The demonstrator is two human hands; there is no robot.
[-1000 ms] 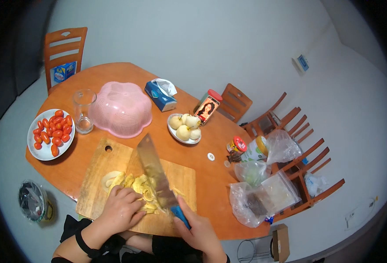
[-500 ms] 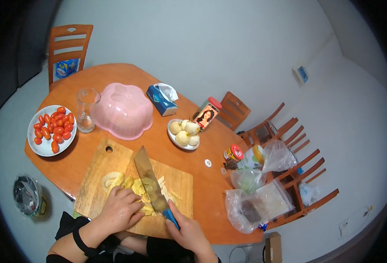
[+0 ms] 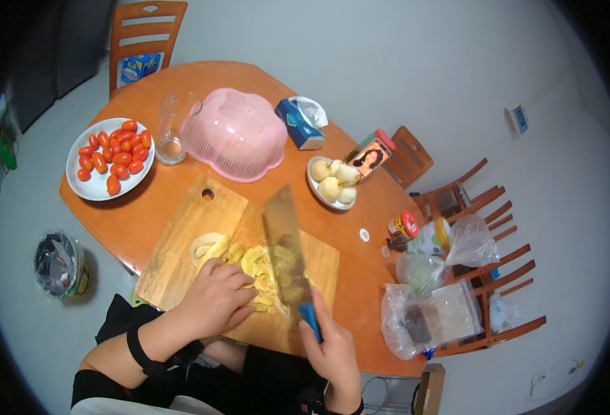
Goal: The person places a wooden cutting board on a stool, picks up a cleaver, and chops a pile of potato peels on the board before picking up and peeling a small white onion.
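My right hand (image 3: 334, 349) grips the blue handle of a cleaver (image 3: 282, 242). Its wide blade stands over the right part of a wooden cutting board (image 3: 201, 211), pointing away from me, and covers some of what lies there. Left of the blade is a heap of cut yellow slices (image 3: 253, 261), thin and curved, with a pale curled strip (image 3: 208, 243) at the heap's left end. My left hand (image 3: 216, 297) rests on the near side of the heap, fingers bent and pressed together on the slices. Whether the blade's edge touches the board cannot be made out.
Beyond the board stand a plate of red cherry tomatoes (image 3: 104, 185), a clear glass (image 3: 173, 131), a pink plastic basket (image 3: 236, 135), a tissue box (image 3: 301, 124) and a plate of pale peeled fruit (image 3: 331, 188). Jars and plastic bags (image 3: 422, 321) lie right. A bin (image 3: 59, 266) stands left.
The whole scene has shifted up and right in view. Against the board, the cleaver has moved slightly right, away from my left hand, which stays on the yellow slices.
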